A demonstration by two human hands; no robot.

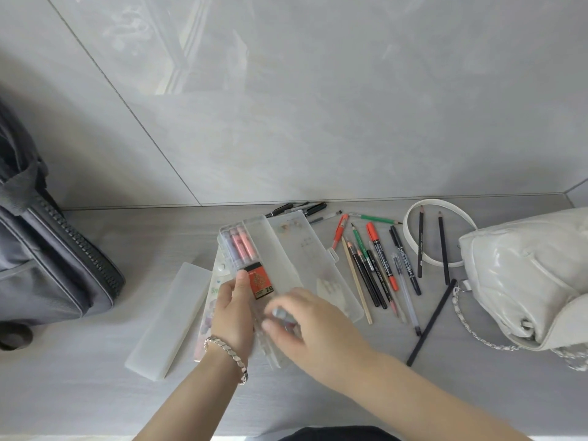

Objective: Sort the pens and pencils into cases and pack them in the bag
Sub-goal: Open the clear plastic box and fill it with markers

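Observation:
A clear plastic pencil case (280,249) lies open at the middle of the table, its lid (321,265) folded out to the right. Pink and purple markers (241,245) and a red 2B lead box (261,281) lie in it. My left hand (234,310) grips the case's near left edge, thumb by the red box. My right hand (305,326) hovers blurred over the case's near end and pinches a small grey thing (281,313). Loose pens and pencils (375,268) lie to the right. A frosted shut case (168,319) lies to the left.
A white quilted bag (528,281) with a chain strap sits at the right; two dark pencils (420,240) lie inside its strap loop. A grey zipped bag (41,249) stands at the left edge. A tiled wall rises behind the table. Black pens (296,209) lie by the wall.

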